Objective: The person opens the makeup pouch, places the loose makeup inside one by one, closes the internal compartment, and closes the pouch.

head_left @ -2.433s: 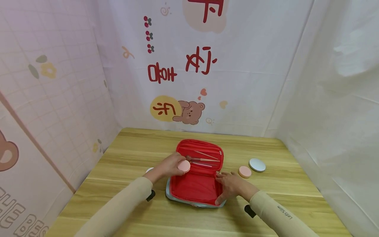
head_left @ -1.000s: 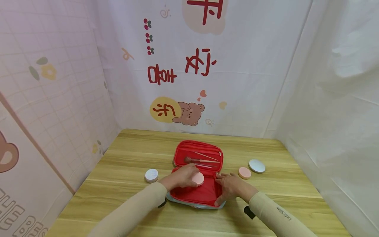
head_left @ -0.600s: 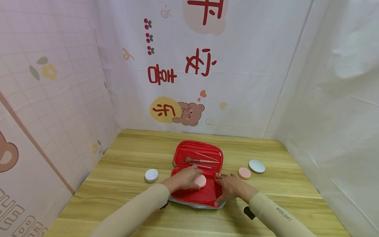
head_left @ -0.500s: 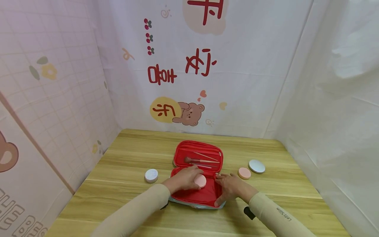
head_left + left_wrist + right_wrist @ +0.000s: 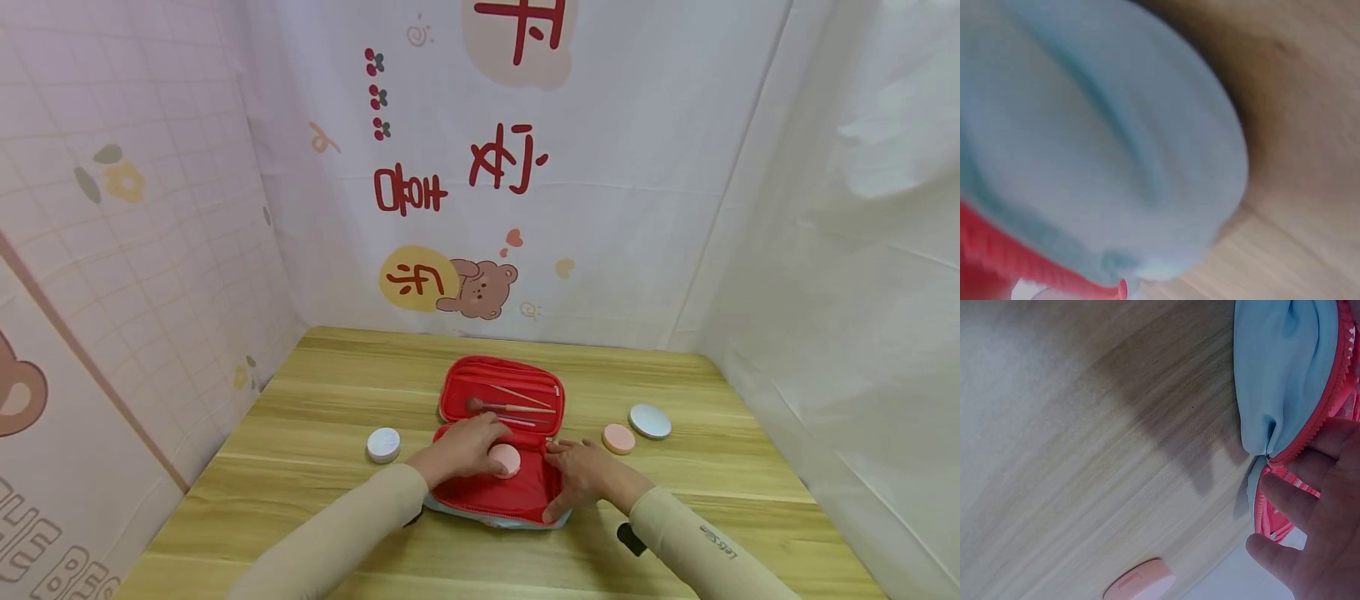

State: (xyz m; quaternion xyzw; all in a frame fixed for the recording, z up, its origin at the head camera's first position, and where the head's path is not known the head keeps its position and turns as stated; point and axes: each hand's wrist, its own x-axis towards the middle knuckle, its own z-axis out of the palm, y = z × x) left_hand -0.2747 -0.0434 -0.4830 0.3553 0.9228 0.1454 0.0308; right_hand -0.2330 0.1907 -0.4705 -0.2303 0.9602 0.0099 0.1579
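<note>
Pink compact (image 5: 506, 460) inside open red-lined cosmetic bag (image 5: 534, 498), wood-grain tabletop (image 5: 337, 383).
Left to right: grid-print cloth wall (image 5: 180, 242); white round case (image 5: 384, 444); left hand (image 5: 465, 448), thumb at compact's edge, cannot tell if gripping; right hand (image 5: 581, 475), fingers apart at bag's rim; second pink compact (image 5: 618, 438); silver round case (image 5: 650, 422); white cloth wall (image 5: 847, 325).

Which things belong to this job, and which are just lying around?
Seemingly in use:
Open red-lined pouch, right hand at its edge
Pink case inside it, by the left hand

Apparently just lying about:
White case, left of the pouch
Second pink case and silver tin, right of it
Brush, untouched in the pouch
</note>
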